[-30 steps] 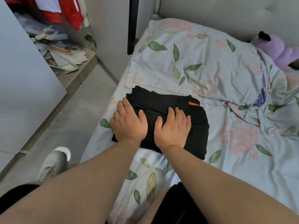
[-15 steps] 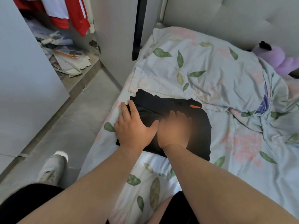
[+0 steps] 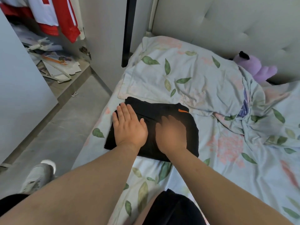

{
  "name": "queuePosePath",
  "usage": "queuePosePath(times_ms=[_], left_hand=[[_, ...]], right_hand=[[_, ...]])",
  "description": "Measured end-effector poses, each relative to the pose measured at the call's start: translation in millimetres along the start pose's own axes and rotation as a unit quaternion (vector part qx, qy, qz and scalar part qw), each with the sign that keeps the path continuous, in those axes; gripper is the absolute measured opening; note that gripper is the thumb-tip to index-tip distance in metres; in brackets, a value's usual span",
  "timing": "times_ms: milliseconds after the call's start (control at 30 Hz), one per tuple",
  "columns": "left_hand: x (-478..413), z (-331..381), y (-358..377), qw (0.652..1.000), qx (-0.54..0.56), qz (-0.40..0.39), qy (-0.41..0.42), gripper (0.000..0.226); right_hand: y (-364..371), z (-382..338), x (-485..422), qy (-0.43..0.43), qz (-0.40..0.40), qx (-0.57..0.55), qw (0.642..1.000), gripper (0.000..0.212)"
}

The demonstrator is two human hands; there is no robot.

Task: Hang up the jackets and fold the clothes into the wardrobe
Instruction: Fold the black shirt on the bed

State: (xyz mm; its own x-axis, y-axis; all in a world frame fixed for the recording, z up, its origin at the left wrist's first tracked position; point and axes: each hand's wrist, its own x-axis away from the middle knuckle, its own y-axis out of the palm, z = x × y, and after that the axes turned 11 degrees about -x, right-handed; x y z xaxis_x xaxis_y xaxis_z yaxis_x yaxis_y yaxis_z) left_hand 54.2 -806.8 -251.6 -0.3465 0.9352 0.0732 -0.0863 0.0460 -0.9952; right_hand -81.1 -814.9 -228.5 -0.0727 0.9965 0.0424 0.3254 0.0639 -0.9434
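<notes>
- Left hand [image 3: 129, 129]: palm down, fingers straight and close together, pressing flat on the left half of the folded black garment [image 3: 162, 109].
- Right hand [image 3: 171, 138]: just beside the left, palm down on the garment's right half. It is motion-blurred; the outline reads flat with fingers extended and nothing gripped. Can't tell if the thumbs touch.
- Both forearms come in from the bottom of the view and converge on the garment.
- Garment: folded into a compact rectangle, lying flat on the bed [image 3: 227, 172] close to the bed's left edge. Its far edge sits right at the pillow's near edge. Small orange tag [image 3: 183, 110] at its far right corner.
- Pillow [image 3: 186, 73]: pale blue leaf print, at the head of the bed against the padded headboard [image 3: 227, 30].
- Duvet [image 3: 263, 114]: same print, crumpled along the bed's right side, near the garment's far right corner.
- Purple plush toy [image 3: 258, 70]: at the head of the bed towards the right, between headboard and duvet, partly hidden by the duvet.
- Wardrobe [image 3: 103, 46]: stands at the bed's head-left corner with its door [image 3: 19, 86] swung open. A red-and-white jacket [image 3: 53, 17] hangs inside, and a heap of papers [image 3: 56, 62] lies on the wardrobe's bottom.
- Grey floor [image 3: 61, 135] runs between the wardrobe and the bed's left edge.
- Shoe [image 3: 39, 174]: on the floor beside the bed's left edge, lower left of the view.
- Black shorts [image 3: 172, 210] at the bottom, over the bed's near edge.
</notes>
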Motion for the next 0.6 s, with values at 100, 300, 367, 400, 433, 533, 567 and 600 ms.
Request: queuePosePath(times_ms=[100, 300, 367, 400, 433, 533, 567, 600], left_hand=[[1, -1, -1, 1.0, -0.011, -0.001, -0.004, 0.074], [3, -1, 0, 1.0, -0.029, 0.012, -0.005, 0.073], [4, 1, 0, 1.0, -0.029, 0.011, 0.0, 0.074], [4, 1, 0, 0.999, -0.029, 0.013, -0.001, 0.074], [4, 2, 0, 1.0, -0.028, 0.014, -0.003, 0.074], [2, 6, 2, 0.999, -0.035, 0.01, -0.013, 0.075], [1, 7, 2, 0.999, -0.039, 0.009, -0.015, 0.075], [-1, 8, 3, 0.999, -0.041, 0.007, -0.015, 0.076]], right_hand=[[-7, 22, 15, 0.06, 0.026, 0.05, 0.997, 0.068], [6, 26, 20, 0.22, 0.06, -0.036, 0.973, 0.076], [7, 31, 21, 0.21, 0.06, -0.052, 0.975, 0.076], [8, 33, 19, 0.207, 0.061, -0.054, 0.975, 0.076], [10, 34, 18, 0.206, 0.062, -0.054, 0.975, 0.076], [18, 39, 10, 0.202, 0.065, -0.044, 0.976, 0.075], [21, 40, 7, 0.201, 0.066, -0.042, 0.976, 0.074], [23, 41, 5, 0.202, 0.066, -0.04, 0.976, 0.074]])
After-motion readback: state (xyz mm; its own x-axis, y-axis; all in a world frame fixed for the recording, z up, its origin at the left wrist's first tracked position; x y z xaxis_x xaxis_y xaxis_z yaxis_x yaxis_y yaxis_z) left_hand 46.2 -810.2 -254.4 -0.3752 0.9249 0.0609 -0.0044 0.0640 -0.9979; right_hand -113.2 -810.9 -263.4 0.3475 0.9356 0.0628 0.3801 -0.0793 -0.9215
